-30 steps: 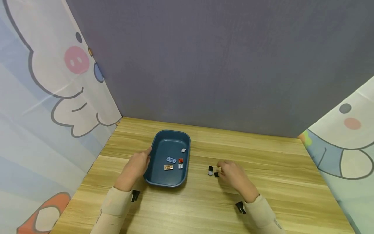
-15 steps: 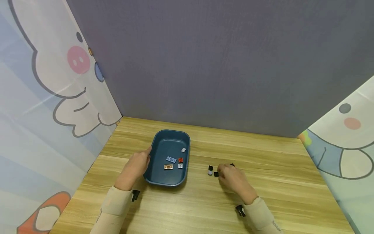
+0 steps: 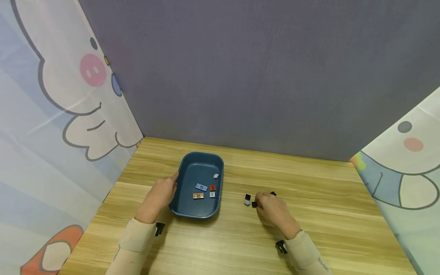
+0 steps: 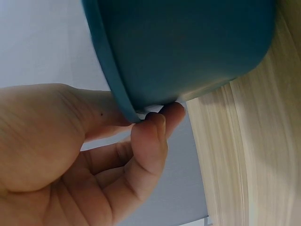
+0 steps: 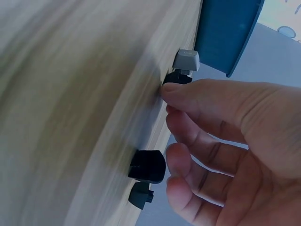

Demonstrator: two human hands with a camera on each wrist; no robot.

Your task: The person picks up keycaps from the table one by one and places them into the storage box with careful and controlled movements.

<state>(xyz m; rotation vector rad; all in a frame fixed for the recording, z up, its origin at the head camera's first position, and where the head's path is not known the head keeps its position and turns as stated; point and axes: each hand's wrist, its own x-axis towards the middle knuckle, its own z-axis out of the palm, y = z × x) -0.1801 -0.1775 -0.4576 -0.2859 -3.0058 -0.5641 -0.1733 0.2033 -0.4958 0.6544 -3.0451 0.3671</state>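
My left hand (image 3: 157,199) grips the left rim of a blue tray (image 4: 188,47), fingers curled under the edge in the left wrist view. Inside the tray lie a long blue keycap (image 3: 201,187), a long tan keycap (image 3: 198,196), a red keycap (image 3: 212,188) and two whitish ones. My right hand (image 3: 275,212) is low over the table, fingers bent. Its thumb tip overlaps a black keycap (image 5: 181,76) in the right wrist view; the index fingertip is mostly hidden, and I cannot tell whether they pinch it. A grey keycap (image 5: 186,60) lies just beyond.
On the wooden table (image 3: 326,214), another black keycap (image 3: 248,197) lies beside the grey one. A larger black keycap (image 5: 148,165) and a dark one (image 5: 140,195) sit under my right fingers. A grey panel (image 3: 240,76) stands behind the table.
My right hand has come slightly down and left to the black keycap, uncovering another black keycap behind it. My left hand and the tray have stayed in place.
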